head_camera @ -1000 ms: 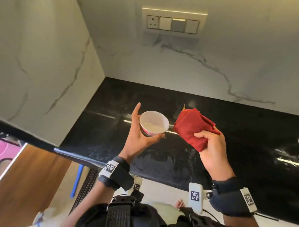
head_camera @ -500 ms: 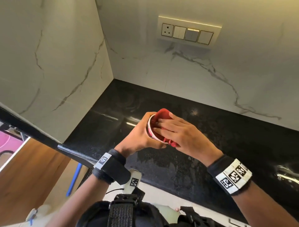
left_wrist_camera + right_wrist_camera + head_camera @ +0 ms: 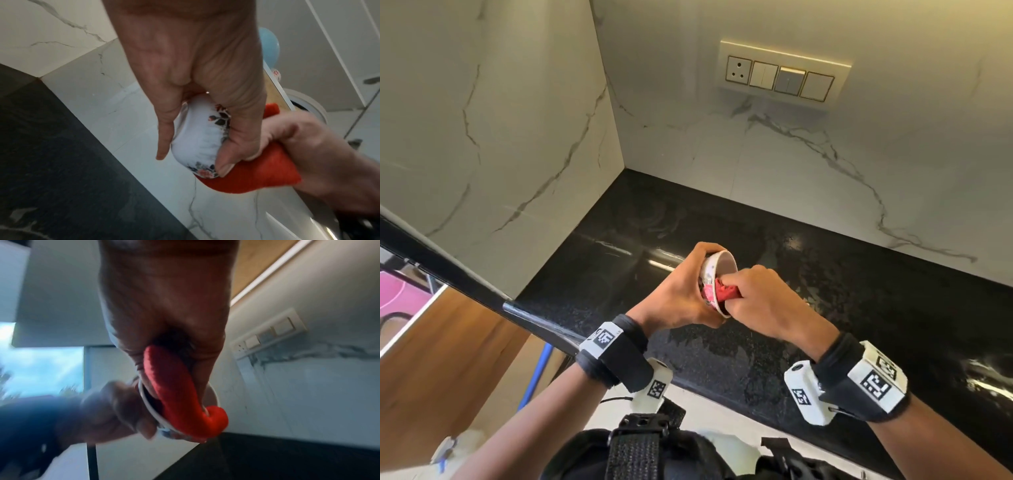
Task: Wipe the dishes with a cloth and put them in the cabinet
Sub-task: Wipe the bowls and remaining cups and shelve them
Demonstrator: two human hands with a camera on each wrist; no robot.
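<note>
The small bowl [image 3: 717, 282] is being gripped by the left hand [image 3: 681, 291] above the counter [image 3: 825, 308]; the red cloth [image 3: 726, 291], held apart a second ago, is now being clutched inside it by the right hand [image 3: 760, 298], so wiping is being done

The right hand [image 3: 760, 301] now has its fingers curled, bunching the red cloth [image 3: 726, 291] lower inside the cup [image 3: 710, 274].

Your right hand [image 3: 763, 301] covers most of the bowl's [image 3: 717, 274] mouth, so you can't see inside it (only a red fold of cloth [image 3: 726, 291] shows at the bowl's rim). In the right wrist view your left hand [image 3: 115, 410] beside the bowl is blurred.
</note>
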